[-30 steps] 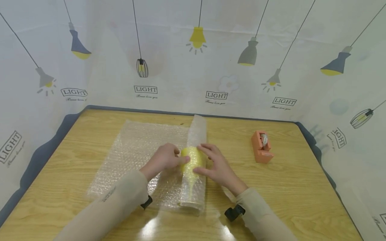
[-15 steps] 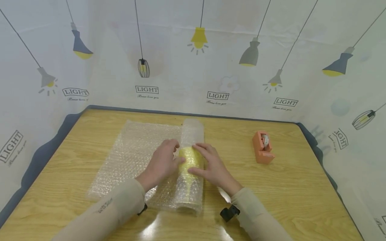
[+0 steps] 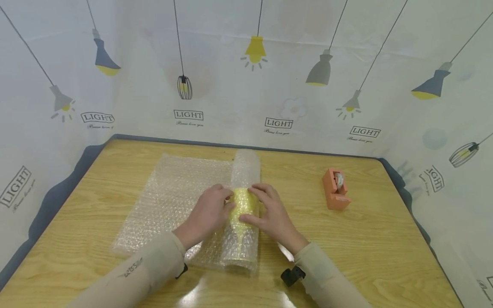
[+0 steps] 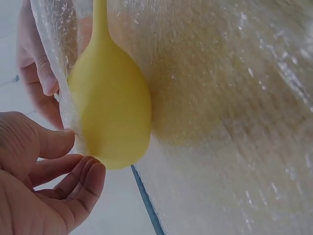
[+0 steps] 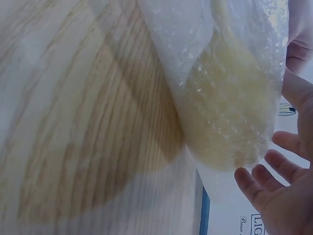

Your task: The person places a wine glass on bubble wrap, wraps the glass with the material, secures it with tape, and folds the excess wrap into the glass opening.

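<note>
A sheet of bubble wrap lies on the table, its right side folded over a yellow wine glass. The glass lies on its side, with its stem toward the person and its bowl showing yellow through the wrap. My left hand pinches the wrap's edge beside the bowl, between thumb and fingers. On the right side of the fold, my right hand rests with fingers spread against the wrap over the bowl. From the right wrist view, the right fingertips touch the wrap near the glass's rim.
An orange tape dispenser with a roll of tape stands on the wooden table to the right. A white printed cloth with lamp pictures hangs around the table's back and sides.
The wrapped glass and both hands have shifted slightly left. The folded wrap lies lower and closer over the bowl; the left thumb has moved from atop the glass to its left side.
</note>
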Demonstrator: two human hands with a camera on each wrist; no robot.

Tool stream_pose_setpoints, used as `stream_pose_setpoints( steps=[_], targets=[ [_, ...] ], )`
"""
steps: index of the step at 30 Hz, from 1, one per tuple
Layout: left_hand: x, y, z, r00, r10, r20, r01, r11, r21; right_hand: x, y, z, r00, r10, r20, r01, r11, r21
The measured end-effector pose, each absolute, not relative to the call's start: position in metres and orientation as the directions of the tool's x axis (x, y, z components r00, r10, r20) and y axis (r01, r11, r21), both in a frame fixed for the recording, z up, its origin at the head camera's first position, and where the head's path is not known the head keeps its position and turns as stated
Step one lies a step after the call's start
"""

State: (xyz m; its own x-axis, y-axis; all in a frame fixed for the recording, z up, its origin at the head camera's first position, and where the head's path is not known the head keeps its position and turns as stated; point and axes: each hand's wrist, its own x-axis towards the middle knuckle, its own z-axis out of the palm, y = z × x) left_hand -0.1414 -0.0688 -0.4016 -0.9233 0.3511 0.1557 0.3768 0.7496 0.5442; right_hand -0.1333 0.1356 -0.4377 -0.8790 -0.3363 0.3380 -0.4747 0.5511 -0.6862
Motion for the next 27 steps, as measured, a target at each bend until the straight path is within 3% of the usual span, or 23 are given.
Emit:
stream_pose_setpoints(
  steps=[11, 20, 24, 27],
  targets=[
    [-0.142, -0.072, -0.397, -0.897, 0.395, 0.197, 0.440, 0.763, 0.474, -0.132, 0.140, -0.436, -0.893, -0.323, 0.312, -0.436, 0.454, -0.777],
    [-0.147, -0.072, -0.392, -0.912, 0.394, 0.113, 0.388, 0.739, 0.550, -0.132, 0.141, -0.434, -0.924, -0.315, 0.217, -0.344, 0.437, -0.831],
    [-0.147, -0.070, -0.389, -0.915, 0.388, 0.111, 0.385, 0.761, 0.523, -0.132, 0.138, -0.432, -0.923, -0.315, 0.221, -0.346, 0.431, -0.833],
    [-0.146, -0.069, -0.387, -0.930, 0.366, 0.042, 0.327, 0.768, 0.551, -0.132, 0.136, -0.432, -0.923, -0.314, 0.224, -0.347, 0.421, -0.838]
  ],
)
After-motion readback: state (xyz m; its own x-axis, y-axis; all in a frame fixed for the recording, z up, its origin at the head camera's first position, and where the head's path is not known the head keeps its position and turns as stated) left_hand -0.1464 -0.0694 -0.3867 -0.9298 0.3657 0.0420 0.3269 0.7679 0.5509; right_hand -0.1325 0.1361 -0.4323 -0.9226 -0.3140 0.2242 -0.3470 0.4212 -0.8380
